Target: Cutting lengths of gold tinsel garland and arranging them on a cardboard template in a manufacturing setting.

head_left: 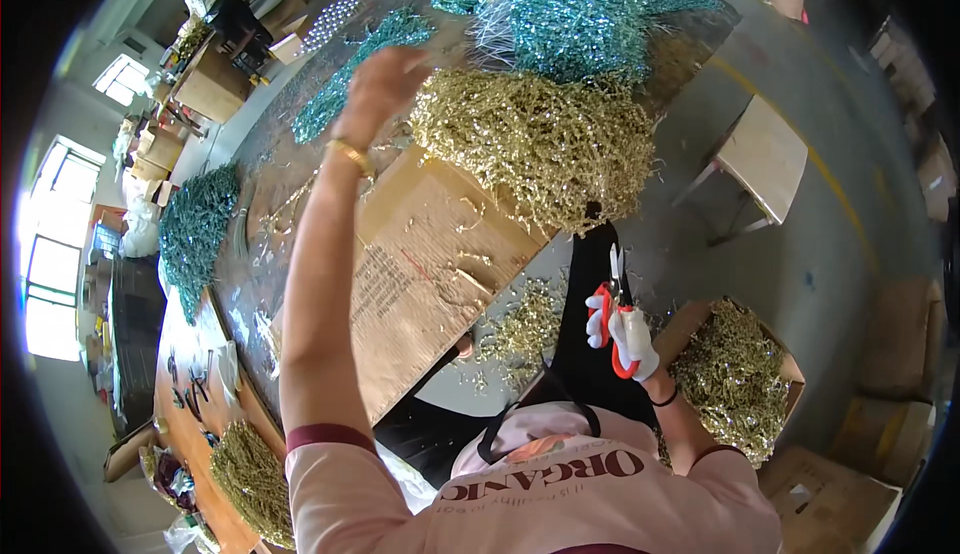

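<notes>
Two hands show in the head view; the left hand (388,84) is raised above the tabletop (268,154) near the gold tinsel (530,144), its blurred fingers loosely bent; whether it holds anything, I cannot tell; the white-gloved right hand (637,342) is closed around red-handled scissors (625,292), blades slightly apart; the gold tinsel lies at the tabletop's edge by a cardboard sheet (410,274), teal tinsel (580,19) just beyond.

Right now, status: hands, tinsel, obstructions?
Left hand near gold tinsel pile, grip unclear. Right hand, gloved, holds red-handled scissors. Gold pile overlaps cardboard; teal tinsel crowds its far side.
</notes>
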Available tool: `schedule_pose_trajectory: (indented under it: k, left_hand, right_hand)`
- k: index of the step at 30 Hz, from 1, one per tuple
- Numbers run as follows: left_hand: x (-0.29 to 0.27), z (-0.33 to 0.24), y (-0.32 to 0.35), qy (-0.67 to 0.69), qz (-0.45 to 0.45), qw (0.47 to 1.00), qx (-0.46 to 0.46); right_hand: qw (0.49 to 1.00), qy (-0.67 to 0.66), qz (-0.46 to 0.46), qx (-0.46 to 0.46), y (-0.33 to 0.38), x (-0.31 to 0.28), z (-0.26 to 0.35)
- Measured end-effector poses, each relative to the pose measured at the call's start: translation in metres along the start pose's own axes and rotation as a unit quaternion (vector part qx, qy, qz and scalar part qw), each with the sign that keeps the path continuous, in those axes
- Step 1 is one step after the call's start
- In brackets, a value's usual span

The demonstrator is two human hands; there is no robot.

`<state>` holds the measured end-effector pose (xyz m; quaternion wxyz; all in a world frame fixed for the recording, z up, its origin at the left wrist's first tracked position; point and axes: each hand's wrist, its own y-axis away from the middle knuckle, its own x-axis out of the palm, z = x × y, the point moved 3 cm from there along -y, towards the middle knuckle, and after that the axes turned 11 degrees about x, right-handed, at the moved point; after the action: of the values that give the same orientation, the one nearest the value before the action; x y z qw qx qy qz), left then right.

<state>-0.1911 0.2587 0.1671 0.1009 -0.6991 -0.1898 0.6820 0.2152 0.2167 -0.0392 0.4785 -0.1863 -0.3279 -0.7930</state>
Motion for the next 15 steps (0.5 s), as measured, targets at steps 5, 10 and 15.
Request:
schedule_pose_trajectory:
  k: [5, 10, 15]
  left_hand:
    - [0.107, -0.039, -0.091, -0.079, 0.215, 0.971, -0.065]
    - [0.184, 0.026, -0.083, -0.014, 0.342, 0.936, -0.079]
    - [0.115, -0.034, -0.081, 0.344, 0.197, 0.918, -0.029]
  right_hand:
    - [0.997, -0.074, -0.034, 0.013, -0.005, -0.011, -0.016]
    - [0.993, -0.112, -0.042, 0.001, -0.005, -0.019, -0.028]
    - [0.995, -0.026, -0.073, -0.059, 0.002, -0.047, -0.007]
